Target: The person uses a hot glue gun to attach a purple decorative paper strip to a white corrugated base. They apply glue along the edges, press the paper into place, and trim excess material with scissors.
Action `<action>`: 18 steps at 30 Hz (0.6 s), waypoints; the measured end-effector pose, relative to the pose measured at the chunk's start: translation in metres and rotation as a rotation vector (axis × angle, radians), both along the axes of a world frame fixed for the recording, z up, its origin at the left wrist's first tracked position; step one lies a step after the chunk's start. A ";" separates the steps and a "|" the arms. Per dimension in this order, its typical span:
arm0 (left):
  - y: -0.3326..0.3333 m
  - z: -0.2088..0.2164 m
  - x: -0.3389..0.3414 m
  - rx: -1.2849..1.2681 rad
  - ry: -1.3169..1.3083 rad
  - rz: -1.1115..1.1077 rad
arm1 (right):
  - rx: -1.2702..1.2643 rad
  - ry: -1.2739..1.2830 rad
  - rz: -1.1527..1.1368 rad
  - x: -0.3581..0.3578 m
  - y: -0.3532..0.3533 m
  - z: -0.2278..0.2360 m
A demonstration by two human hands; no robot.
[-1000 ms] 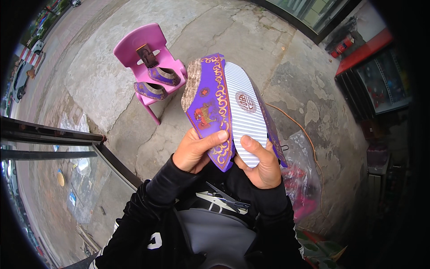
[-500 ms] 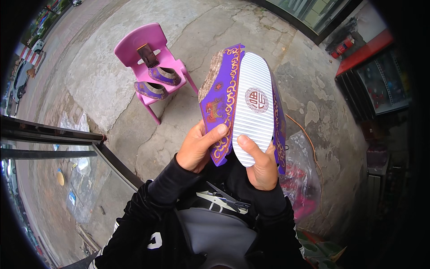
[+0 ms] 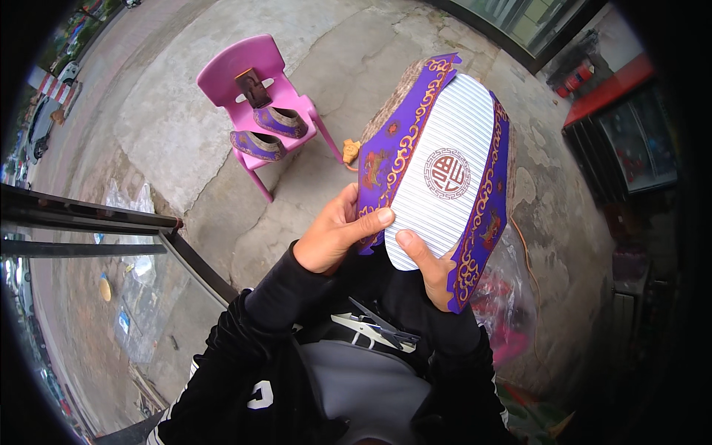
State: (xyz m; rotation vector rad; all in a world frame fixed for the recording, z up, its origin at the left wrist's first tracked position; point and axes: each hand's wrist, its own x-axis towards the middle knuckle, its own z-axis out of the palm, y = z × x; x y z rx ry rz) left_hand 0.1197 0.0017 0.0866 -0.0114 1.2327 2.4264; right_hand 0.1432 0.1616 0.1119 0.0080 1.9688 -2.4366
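Partly hidden behind the purple shoe (image 3: 437, 141) in their grasp: fingers of left hand (image 3: 331, 236) and right hand (image 3: 433, 271).

On grey concrete floor (image 3: 334, 67), a pink plastic chair (image 3: 241, 55); on that, two purple patterned shoes (image 3: 285, 127), one dark flat box (image 3: 253, 88).

From where I stand, the card shoe (image 3: 437, 119) is up off the floor, gripped at its near end by the left hand (image 3: 334, 233) and right hand (image 3: 432, 271). Its white, finely striped sole faces the person, with a round reddish-brown emblem midway. Purple sides flare out left and right, edged in gold scrolls; mottled brown borders the left one. The far end tilts rightward.
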 end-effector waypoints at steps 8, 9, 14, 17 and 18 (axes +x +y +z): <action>-0.008 -0.009 0.005 0.184 -0.094 -0.203 | -0.253 -0.121 0.039 -0.013 0.013 -0.004; -0.007 -0.009 0.007 0.202 -0.092 -0.169 | -0.279 -0.160 0.081 -0.013 0.014 -0.004; 0.002 -0.007 0.012 0.255 -0.128 -0.035 | -0.355 -0.231 0.160 -0.012 0.013 -0.004; 0.004 -0.005 0.014 0.261 -0.128 -0.013 | -0.333 -0.271 0.165 -0.010 0.013 -0.003; 0.005 -0.005 0.015 0.270 -0.127 -0.021 | -0.336 -0.274 0.166 -0.010 0.013 -0.003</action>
